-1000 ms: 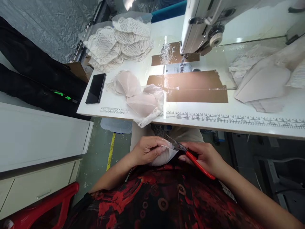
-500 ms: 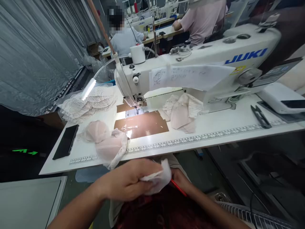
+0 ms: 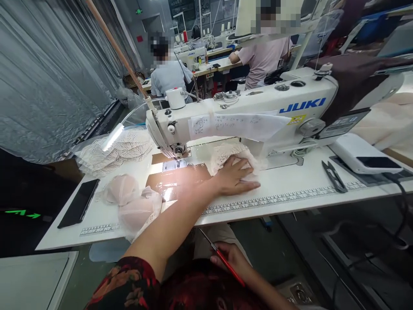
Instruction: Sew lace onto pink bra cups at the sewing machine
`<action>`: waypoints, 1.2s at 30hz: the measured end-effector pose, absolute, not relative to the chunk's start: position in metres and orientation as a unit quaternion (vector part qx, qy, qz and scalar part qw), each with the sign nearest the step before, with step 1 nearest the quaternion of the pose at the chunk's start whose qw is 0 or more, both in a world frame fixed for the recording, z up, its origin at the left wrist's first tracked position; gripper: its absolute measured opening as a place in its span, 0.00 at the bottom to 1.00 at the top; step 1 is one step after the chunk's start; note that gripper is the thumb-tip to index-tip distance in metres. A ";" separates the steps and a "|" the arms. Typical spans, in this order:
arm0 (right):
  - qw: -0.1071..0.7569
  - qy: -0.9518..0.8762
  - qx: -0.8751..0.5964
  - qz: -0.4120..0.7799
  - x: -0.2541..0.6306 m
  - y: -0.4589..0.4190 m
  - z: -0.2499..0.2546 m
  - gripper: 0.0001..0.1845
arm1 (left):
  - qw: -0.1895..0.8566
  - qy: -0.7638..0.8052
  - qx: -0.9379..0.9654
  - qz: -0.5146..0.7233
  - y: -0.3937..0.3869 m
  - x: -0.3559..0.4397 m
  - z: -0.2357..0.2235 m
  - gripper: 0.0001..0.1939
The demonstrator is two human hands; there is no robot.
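Note:
My left hand [image 3: 237, 176] lies with fingers spread on a pile of beige lace and fabric pieces [image 3: 230, 151], right of the needle area of the white sewing machine [image 3: 226, 112]. My right hand [image 3: 230, 258] is low, over my lap, in front of the table edge. It is closed round a slim red-handled tool [image 3: 226, 261] with a thin metal shaft; its exact kind is unclear. A beige bra with moulded cups [image 3: 140, 211] rests at the table's front left, partly behind my left forearm.
Lace pieces [image 3: 125, 146] are heaped at the back left under a lit lamp [image 3: 112, 137]. A black phone-like slab [image 3: 79, 203], thread snips [image 3: 334, 175] and a white device [image 3: 364, 153] lie on the table [image 3: 290, 189]. Two people sit at machines beyond.
My left hand has moved from over my lap up and forward onto the lace pile. The white cloth it held no longer shows apart. My right hand keeps the red tool, now more visible.

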State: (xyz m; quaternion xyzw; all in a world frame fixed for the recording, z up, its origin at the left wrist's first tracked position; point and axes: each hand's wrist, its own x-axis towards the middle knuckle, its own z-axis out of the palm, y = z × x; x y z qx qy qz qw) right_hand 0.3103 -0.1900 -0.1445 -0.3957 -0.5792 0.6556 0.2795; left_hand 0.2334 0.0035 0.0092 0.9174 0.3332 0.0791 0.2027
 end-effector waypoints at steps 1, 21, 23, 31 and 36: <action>0.276 -0.575 -0.394 0.662 0.311 -0.189 -0.147 0.24 | 0.226 0.338 0.910 0.075 0.003 0.234 0.006 0.27; 0.186 -0.642 -0.423 0.612 0.302 -0.189 -0.163 0.23 | -0.005 0.421 0.866 0.270 -0.107 0.127 0.049 0.22; 0.189 -0.633 -0.432 0.614 0.302 -0.190 -0.164 0.25 | -0.011 0.545 0.796 0.263 -0.126 0.077 0.046 0.24; 0.170 -0.624 -0.422 0.635 0.292 -0.189 -0.159 0.23 | 0.029 0.846 0.532 0.030 -0.167 -0.045 0.034 0.26; 0.190 -0.670 -0.400 0.595 0.283 -0.194 -0.148 0.24 | 0.009 0.802 0.580 0.139 -0.143 -0.054 0.016 0.13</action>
